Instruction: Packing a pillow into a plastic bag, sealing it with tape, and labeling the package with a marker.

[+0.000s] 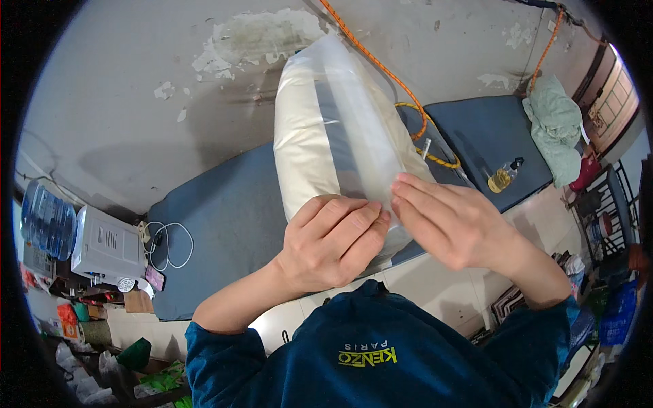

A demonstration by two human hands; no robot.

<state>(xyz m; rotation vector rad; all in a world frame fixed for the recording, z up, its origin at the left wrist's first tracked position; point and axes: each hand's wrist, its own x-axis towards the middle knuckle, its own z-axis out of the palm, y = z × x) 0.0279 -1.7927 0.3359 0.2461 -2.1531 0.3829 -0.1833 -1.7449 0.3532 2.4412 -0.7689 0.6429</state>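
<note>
A long, puffy cream fabric item, perhaps a pillow [301,137], stands inside a clear plastic bag [365,132] in front of me. My left hand [334,239] pinches the near edge of the bag between thumb and curled fingers. Close beside it on the right, my right hand [446,219] lies against the plastic with its fingers extended together and their tips on the bag. Whether the right fingers grip the film cannot be told. The lower end of the bag is partly hidden behind both hands.
Blue padded mats [224,204] lie beneath. An orange rope [377,64] hangs at the wall beside a yellow rope [438,160]. Right: a spray bottle [502,177] and pale green cloth bundle [553,127]. Left: a white cable [189,245], phone [154,278] and water dispenser [109,245].
</note>
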